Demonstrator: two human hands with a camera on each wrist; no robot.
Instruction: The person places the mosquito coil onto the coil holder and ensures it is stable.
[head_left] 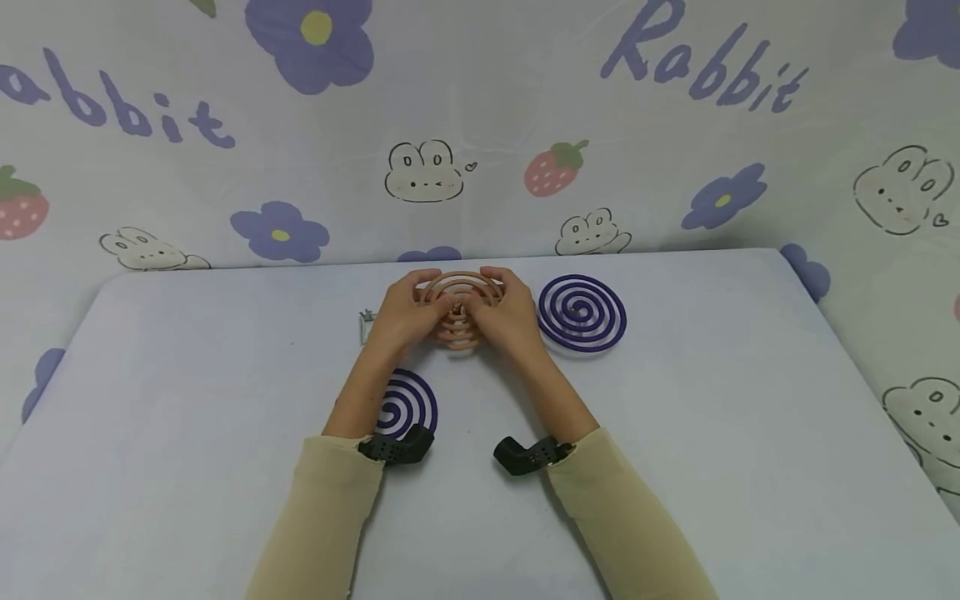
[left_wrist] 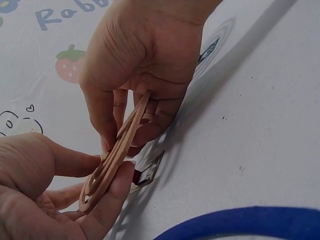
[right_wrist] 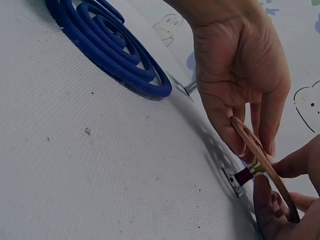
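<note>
Both hands hold a brown mosquito coil (head_left: 459,347) near the back of the table. My left hand (head_left: 408,315) pinches its left side and my right hand (head_left: 507,312) its right side, with the thumbs over the front face close to the centre. In the left wrist view the coil (left_wrist: 120,150) leans at a slant between the fingers. Behind it, a small metal stand (right_wrist: 234,182) with a red part (right_wrist: 245,175) shows near the coil's middle. The fingers hide part of the coil's rings.
A purple-blue coil (head_left: 578,312) lies just right of my right hand. Another such coil (head_left: 432,408) lies partly under my left forearm. A second small metal piece (head_left: 366,327) sits left of my left hand. A patterned cloth wall (head_left: 487,221) rises behind the white table (head_left: 712,417).
</note>
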